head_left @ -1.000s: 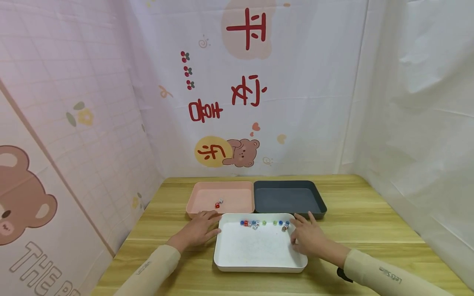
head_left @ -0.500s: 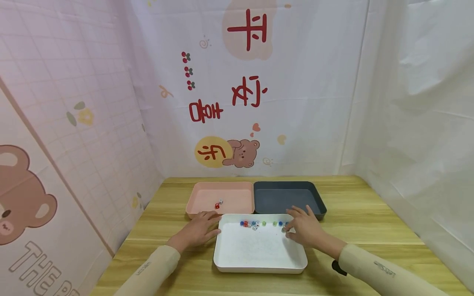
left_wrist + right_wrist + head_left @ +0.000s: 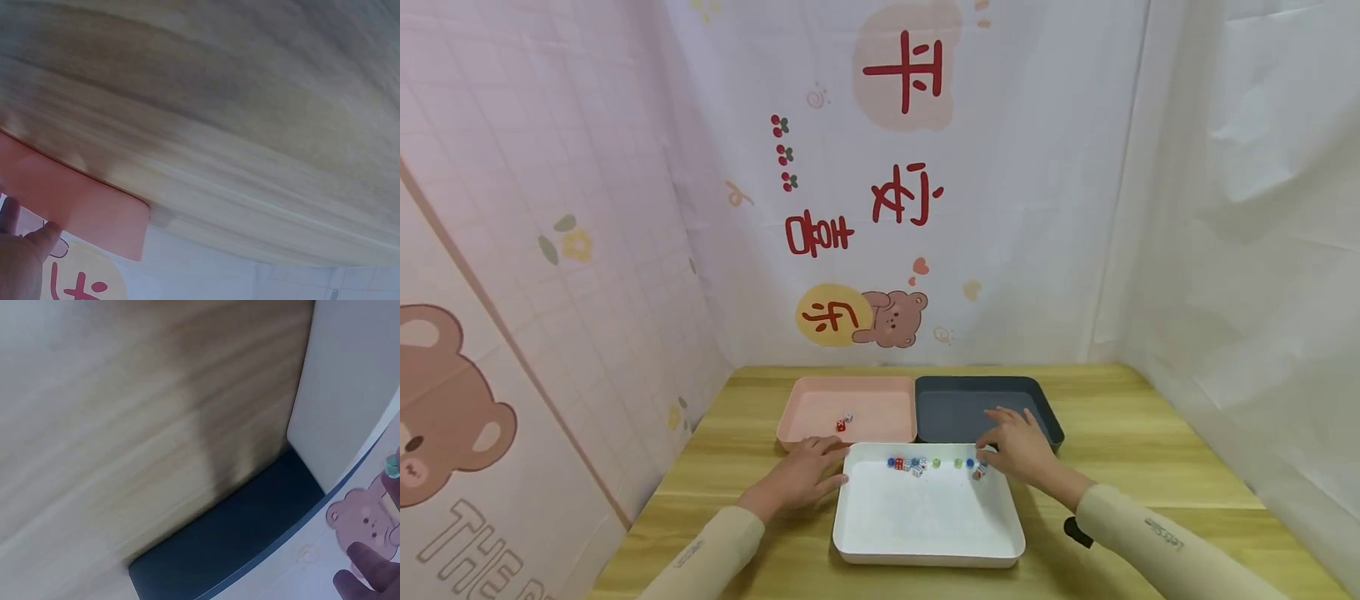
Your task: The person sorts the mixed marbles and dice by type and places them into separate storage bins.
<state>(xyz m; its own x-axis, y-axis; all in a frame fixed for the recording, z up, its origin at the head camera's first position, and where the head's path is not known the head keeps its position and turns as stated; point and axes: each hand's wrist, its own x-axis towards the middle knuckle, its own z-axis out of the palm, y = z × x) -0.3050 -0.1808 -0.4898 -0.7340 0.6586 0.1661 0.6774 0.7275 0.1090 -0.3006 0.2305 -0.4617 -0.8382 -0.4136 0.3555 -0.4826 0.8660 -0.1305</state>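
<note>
A person's right hand [image 3: 1021, 447] is hovering over the far right corner of a shallow white rectangular tray [image 3: 928, 521], thumb and forefinger pinching a small translucent pale-green die [image 3: 392, 466], which is showing in the right wrist view, while the other fingers are reaching out over the near edge of a dark blue-grey rectangular tray [image 3: 951, 410]. The left hand [image 3: 808, 472] is grasping nothing; its fingers are spreading loosely and its fingertips are touching the white tray's left rim near the far corner. Inside the white tray, small dice are lying along the far wall: toward the left a round-looking blue die [image 3: 891, 462], a red die with white dots [image 3: 898, 464] and several white ones are crowding together; a light-green die [image 3: 936, 463] is sitting just right of them, and another green and a blue one are lying nearer the right hand, beside pieces too small to tell apart. Behind, a pink rectangular tray [image 3: 883, 408] is standing beside the dark one, their sides touching, and it is holding a red die [image 3: 841, 426] and a small whitish die [image 3: 848, 417]. All three trays are resting on a wood-grain table [image 3: 1157, 475].
</note>
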